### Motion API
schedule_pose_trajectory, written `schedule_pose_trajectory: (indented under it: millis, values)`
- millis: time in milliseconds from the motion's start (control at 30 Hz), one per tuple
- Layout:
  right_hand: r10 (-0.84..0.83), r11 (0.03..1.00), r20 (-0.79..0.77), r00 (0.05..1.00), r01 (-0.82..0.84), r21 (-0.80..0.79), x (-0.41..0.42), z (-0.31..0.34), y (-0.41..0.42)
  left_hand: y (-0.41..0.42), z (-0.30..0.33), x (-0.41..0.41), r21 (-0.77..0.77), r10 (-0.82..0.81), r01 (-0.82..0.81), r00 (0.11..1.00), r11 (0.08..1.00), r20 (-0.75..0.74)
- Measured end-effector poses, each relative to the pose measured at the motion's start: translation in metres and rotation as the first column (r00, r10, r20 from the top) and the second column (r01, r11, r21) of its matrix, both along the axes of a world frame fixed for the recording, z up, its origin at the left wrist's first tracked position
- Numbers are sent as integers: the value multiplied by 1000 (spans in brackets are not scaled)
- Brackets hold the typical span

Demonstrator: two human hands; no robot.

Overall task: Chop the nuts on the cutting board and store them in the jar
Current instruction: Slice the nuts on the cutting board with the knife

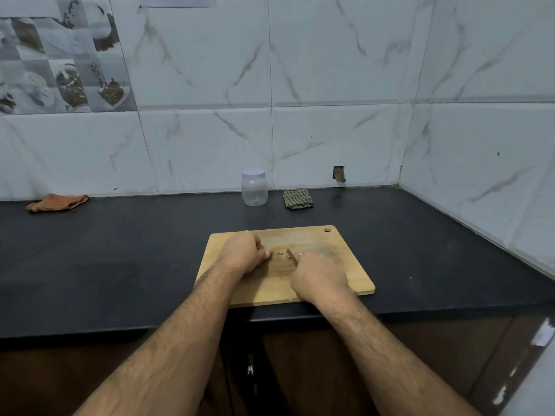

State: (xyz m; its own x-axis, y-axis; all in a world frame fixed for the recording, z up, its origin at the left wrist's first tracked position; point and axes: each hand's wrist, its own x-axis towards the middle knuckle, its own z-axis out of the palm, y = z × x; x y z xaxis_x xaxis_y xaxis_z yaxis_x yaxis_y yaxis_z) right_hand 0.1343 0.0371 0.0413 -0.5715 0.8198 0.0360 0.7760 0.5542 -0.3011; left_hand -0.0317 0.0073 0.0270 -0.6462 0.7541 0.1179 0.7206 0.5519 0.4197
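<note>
In the head view, the left hand point(244, 253) is seen curled on the cutting board point(357, 273), its fingertips beside the nuts point(280, 253); whether anything is pinched cannot be told. The right hand point(319, 277) is closed around a knife point(291, 256), whose blade is set down by the small nut pieces at the board's centre. The board is laid on the dark worktop point(120, 259). Behind it, near the wall, a lidded clear jar point(254, 187) is stood, with a folded checked cloth point(298, 199) just beside it and an orange cloth point(57, 202) well apart to the left.
</note>
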Motion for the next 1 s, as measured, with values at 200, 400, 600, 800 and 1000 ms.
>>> schedule_pose_trajectory:
  millis: [200,400,600,800,1000]
  values:
    - [64,994,25,998,-66,90,-14,0,-8,-2,-11,-1,68,-24,25,1000,997,-15]
    - [15,992,63,998,-23,122,-10,1,2,-3,-17,1,126,5,3,998,992,-61]
    - [-61,996,22,998,59,73,22,7,25,-1,-21,6,156,51,-41,996,987,-66]
    - [64,987,55,996,-72,145,11,3,8,-4,-26,10,217,44,-15,990,976,-131]
    - [43,991,46,998,-49,125,15,3,18,-5,-31,11,252,60,-16,984,968,-166]
